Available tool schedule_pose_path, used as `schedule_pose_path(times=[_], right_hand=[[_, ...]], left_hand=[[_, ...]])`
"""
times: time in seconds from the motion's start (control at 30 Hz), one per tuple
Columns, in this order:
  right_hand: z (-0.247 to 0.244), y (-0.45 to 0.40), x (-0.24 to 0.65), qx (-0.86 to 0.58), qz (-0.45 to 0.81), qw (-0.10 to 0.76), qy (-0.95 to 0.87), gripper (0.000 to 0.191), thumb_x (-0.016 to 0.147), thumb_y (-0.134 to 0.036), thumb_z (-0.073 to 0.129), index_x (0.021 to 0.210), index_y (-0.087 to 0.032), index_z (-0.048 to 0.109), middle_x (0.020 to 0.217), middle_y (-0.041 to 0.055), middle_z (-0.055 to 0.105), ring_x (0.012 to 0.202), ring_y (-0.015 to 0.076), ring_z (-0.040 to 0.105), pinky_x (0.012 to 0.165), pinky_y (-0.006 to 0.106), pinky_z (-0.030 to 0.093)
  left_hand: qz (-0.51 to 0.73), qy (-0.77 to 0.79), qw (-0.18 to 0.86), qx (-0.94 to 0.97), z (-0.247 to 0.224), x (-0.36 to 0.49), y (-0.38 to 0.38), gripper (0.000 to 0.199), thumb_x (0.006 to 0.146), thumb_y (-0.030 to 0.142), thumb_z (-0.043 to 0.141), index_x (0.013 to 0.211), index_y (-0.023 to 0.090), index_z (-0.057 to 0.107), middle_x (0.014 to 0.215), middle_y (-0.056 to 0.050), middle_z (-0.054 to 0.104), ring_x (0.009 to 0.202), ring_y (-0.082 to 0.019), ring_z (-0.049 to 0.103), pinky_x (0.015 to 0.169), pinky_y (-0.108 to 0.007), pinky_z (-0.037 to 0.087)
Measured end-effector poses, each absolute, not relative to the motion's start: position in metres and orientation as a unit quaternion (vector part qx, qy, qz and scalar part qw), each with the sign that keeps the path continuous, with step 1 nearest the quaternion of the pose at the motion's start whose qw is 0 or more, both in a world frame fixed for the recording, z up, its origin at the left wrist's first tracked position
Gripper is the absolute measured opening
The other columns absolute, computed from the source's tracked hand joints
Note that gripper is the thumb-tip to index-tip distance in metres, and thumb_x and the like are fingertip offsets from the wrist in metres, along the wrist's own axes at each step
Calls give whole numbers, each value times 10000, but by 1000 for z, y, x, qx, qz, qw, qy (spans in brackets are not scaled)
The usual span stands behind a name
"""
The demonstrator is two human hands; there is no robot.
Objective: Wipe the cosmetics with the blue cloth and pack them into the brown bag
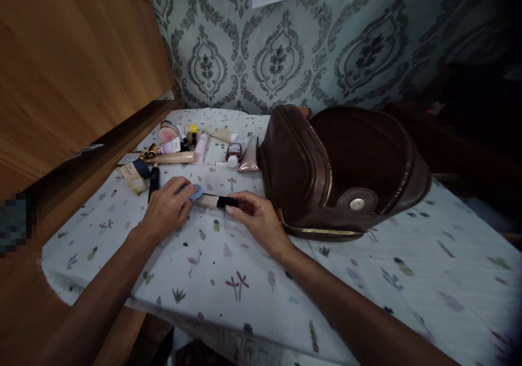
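One right hand (256,213), fingertips pinched nearly closed, grips one beige, black-capped tube (207,200) over the white printed cloth (212,279); one left hand (169,205), half-curled, holds one round blue pad (197,192) at its other end; farther right, one brown leather bag (302,192).

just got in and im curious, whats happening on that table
A person's left hand presses a blue pad against a slim tube, while the right hand holds the tube by its black cap. Cosmetics such as a pink tube and a round compact lie in a cluster beyond the hands. A brown leather bag sits unzipped to the right.
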State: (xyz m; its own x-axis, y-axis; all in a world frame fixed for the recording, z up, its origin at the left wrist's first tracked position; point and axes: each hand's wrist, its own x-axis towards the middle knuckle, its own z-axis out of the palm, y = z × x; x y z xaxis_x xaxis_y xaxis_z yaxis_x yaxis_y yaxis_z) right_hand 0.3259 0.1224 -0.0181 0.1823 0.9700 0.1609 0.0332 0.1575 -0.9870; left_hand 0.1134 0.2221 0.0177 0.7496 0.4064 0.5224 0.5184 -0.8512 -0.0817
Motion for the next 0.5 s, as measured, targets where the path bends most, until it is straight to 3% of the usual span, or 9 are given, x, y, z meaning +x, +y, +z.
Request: schedule_pose_path(times=[0.2, 0.33, 0.5], right_hand=[[-25, 123, 326, -496, 350, 592, -531, 230, 763, -202, 696, 992, -223, 705, 1025, 31, 699, 975, 181, 660, 914, 360, 541], [-23, 120, 324, -525, 276, 565, -574, 453, 738, -90, 676, 1166, -234, 660, 1122, 45, 680, 1062, 191, 646, 972, 363, 521], [-22, 119, 323, -540, 269, 542, -585, 645, 731, -82, 676, 1340, -236, 531, 1101, 36, 684, 1001, 190, 672, 957, 374, 540]], left_hand=[[-280, -215, 89, -931, 18, 119, 216, 266, 866, 72, 449, 998, 171, 658, 959, -91, 630, 892, -225, 600, 729, -340, 517], [-283, -176, 82, -939, 18, 129, 205, 306, 858, 61, 450, 1064, 171, 648, 968, -95, 632, 899, -226, 587, 720, -338, 516], [-319, -123, 67, -937, 17, 144, 193, 380, 896, 82, 453, 1231, 191, 595, 1044, -107, 628, 946, -226, 568, 782, -358, 524]])
